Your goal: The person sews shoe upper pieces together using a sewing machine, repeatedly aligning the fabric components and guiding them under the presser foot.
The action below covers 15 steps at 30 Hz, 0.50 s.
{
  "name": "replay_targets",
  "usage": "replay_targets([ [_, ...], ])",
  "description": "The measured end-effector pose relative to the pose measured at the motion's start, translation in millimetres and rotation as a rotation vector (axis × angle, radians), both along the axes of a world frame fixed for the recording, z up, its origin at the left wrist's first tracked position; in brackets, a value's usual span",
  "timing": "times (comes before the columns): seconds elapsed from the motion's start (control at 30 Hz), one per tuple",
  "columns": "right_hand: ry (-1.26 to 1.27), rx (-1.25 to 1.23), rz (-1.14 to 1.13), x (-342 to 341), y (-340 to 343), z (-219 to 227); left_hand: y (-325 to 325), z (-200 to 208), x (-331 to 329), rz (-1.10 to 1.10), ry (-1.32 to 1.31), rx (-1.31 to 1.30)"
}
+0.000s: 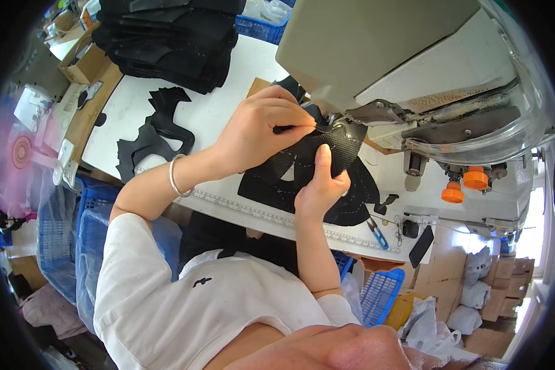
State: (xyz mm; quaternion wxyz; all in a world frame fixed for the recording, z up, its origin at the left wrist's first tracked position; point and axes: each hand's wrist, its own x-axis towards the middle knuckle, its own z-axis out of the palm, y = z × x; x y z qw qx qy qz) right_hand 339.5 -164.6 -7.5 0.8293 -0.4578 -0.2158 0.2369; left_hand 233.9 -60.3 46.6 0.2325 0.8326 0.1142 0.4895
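Note:
A black mesh fabric piece (334, 143) lies under the lit working point of a large beige machine (376, 49). Thumb and fingertips of my left hand (268, 126) pinch the piece's far left edge, close to the machine's metal foot (336, 119). From the near side my right hand (322, 188) grips the mesh, its thumb on top and the other fingers partly hidden beneath. More black fabric (268, 185) with pale stitch-like lines spreads below and beside both hands, and I cannot tell whether it is all one piece.
A tall stack of black cut pieces (166, 43) stands at the far left of the white table (219, 117), with loose cut pieces (157, 132) nearer. Blue-handled snips (377, 234) and a dark phone-like slab (421, 246) lie at the right front edge. Orange knobs (475, 177) project from the machine.

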Motion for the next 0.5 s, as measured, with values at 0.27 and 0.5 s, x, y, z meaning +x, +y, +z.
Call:
replay_targets([
  [0.27, -0.065, -0.015, 0.035, 17.8, 0.1, 12.7, -0.6, -4.2, 6.8, 0.099, -0.005, 0.183],
  [0.5, -0.221, -0.094, 0.009, 37.3, -2.3, 14.7, -6.7, -11.0, 10.4, 0.124, -0.032, 0.348],
])
